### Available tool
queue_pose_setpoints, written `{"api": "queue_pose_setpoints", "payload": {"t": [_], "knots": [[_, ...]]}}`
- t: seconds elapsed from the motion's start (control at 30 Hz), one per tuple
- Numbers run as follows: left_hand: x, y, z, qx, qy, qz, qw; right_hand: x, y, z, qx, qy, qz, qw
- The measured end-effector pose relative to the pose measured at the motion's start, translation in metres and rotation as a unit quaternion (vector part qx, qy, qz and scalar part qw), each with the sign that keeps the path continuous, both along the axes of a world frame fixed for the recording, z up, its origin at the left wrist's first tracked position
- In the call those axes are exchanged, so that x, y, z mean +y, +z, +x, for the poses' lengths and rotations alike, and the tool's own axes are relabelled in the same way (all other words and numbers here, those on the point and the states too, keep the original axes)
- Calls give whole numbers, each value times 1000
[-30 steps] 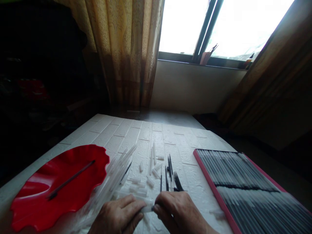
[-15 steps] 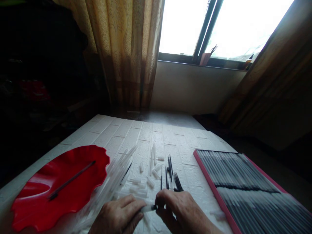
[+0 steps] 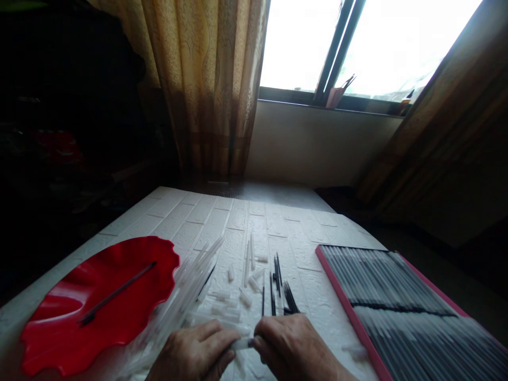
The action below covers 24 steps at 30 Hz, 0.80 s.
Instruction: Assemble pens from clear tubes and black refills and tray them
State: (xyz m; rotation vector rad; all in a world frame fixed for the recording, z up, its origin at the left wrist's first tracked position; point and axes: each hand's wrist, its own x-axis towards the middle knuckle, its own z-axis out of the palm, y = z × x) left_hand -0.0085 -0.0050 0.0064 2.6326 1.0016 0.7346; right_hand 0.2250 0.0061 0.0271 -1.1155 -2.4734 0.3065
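Tube (image 3: 241, 344) stayed pinched in the left hand (image 3: 194, 349); the right hand (image 3: 293, 341) had re-closed over its dark end (image 3: 250, 343), seemingly resuming work there.

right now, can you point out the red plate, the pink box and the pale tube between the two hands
red plate (image 3: 119, 323): head view, bare inner surface
pink box (image 3: 348, 304): head view, left side wall
pale tube (image 3: 240, 344): head view, middle of its visible part
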Motion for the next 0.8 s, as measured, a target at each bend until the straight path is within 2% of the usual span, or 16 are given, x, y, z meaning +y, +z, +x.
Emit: {"api": "queue_pose_setpoints", "payload": {"t": [0.2,0.43,0.63,0.8], "knots": [[-1,2,-1,-14,-6,-15,1000,2,4,4,71,30,-80,994],[0,1,0,-17,0,3,1000,0,0,4,70,31,-33,997],[-2,1,-1,-12,2,4,1000,0,4,0,11,17,-14,1000],[-1,3,0,-8,3,18,1000,0,5,-1,-30,2,-35,999]]}}
